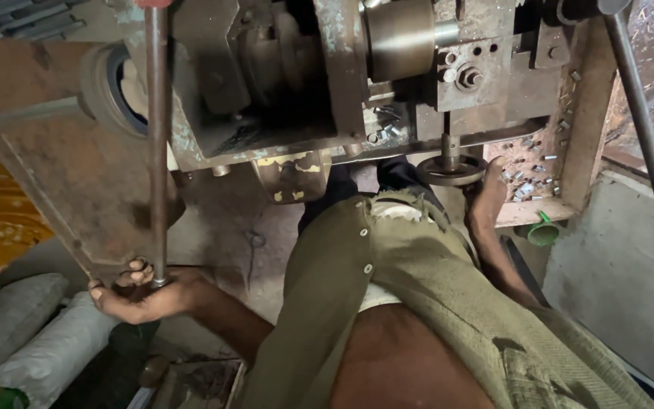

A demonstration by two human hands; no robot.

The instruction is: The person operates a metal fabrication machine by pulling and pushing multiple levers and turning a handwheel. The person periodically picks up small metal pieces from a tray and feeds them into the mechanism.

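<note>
I look straight down my olive shirt at a worn metal lathe-like machine. My left hand is closed around the lower end of a long thin steel lever rod that runs up the left side of the machine. My right hand reaches forward and rests on the rim of a small round handwheel under the machine's front. A shiny steel cylinder sits in the machine's upper middle.
Several small metal parts lie in a rusty tray to the right of the handwheel. A green funnel hangs below it. A second long rod slants down the right. White sacks lie at lower left.
</note>
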